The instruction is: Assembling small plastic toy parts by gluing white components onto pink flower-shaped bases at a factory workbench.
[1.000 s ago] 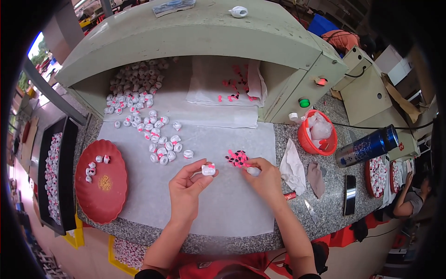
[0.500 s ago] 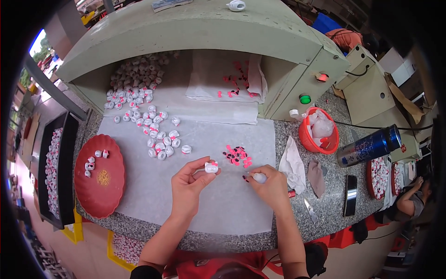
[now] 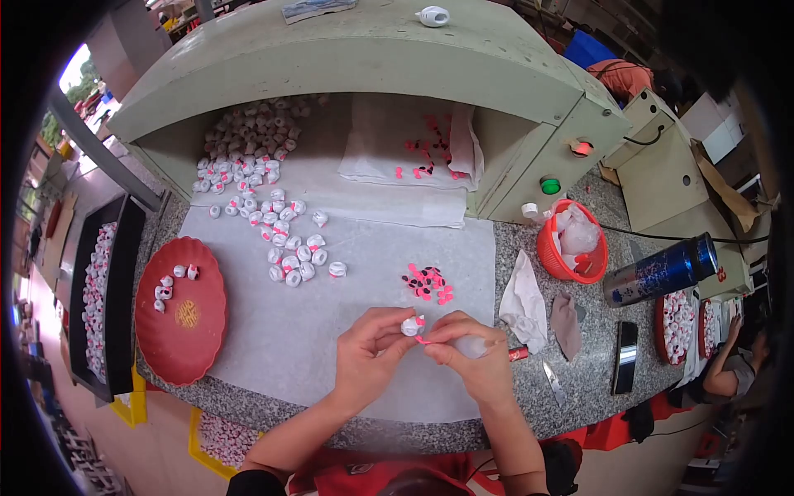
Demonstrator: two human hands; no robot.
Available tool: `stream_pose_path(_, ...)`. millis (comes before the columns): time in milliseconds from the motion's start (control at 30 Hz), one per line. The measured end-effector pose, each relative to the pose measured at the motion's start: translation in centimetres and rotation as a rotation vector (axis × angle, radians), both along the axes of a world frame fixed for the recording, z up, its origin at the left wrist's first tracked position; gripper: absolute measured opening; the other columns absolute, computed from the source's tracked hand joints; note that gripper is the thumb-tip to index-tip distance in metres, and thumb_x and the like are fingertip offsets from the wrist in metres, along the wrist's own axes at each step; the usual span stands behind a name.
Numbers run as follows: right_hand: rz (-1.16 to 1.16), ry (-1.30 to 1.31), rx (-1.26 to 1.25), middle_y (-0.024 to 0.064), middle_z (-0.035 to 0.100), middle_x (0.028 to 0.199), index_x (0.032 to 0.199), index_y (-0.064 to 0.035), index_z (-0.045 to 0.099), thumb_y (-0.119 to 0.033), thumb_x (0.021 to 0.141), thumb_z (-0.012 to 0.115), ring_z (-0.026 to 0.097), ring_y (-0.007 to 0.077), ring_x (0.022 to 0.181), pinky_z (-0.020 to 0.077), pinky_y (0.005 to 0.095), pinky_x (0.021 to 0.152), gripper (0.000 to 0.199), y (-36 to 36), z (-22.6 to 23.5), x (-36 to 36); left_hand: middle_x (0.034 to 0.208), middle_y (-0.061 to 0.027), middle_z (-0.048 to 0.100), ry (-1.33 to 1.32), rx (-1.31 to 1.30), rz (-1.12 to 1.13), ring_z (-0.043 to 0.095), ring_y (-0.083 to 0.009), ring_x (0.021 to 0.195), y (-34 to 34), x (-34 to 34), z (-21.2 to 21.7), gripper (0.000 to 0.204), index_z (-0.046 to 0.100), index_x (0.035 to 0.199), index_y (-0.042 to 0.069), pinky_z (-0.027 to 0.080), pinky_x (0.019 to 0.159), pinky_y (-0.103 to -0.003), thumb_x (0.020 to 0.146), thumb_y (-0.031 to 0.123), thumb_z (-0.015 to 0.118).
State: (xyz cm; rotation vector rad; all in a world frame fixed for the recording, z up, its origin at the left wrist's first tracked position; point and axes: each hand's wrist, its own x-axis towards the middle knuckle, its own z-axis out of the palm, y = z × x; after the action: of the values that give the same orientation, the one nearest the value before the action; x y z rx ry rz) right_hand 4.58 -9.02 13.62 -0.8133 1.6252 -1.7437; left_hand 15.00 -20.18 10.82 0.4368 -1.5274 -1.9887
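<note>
White piece between both hands

speckled granite tabletop, big white sheet across the middle, red plate on the left, orange basket, blue can, black phone, crumpled tissue

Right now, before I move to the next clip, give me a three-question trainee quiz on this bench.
1. True or false: the red plate lies to the person's right.
2. What does the left hand pinch? A) a knife B) a small white piece C) a phone
3. Fill in: the right hand brings a ____ bit to the white piece.

Key: 1 false; 2 B; 3 pink.
</note>
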Motion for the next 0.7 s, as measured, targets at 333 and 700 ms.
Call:
stream_pose_path(333,-0.164,-0.099,0.099,0.0043,0.059,0.075,0.077,0.0004,0.061,0.002,0.069,0.068,0.053,0.0071,0.064,0.0418,0.0184,0.053,0.01,-0.3,-0.7,0.7,0.109,-0.0144,0.05,-0.044,-0.305,-0.006,0.055,-0.0209,0.098,-0.1,0.2,0.3,0.032,0.056,0.103,-0.004,0.05,0.082,-0.028,0.073,-0.015,0.056)
stream_pose_path(700,-0.117,0.058,0.098,0.0045,0.059,0.075,0.084,0.0001,0.063,0.006,0.067,0.067,0.054,0.0076,0.068,0.0423,0.0182,0.059,0.018,-0.2,-0.3,0.7,0.109,-0.0171,0.051,0.062,0.076,-0.186,0.054,-0.0222,0.099,-0.8,0.5,0.3,0.029,0.055,0.104,-0.004,0.048,0.085,-0.031,0.076,-0.012,0.054)
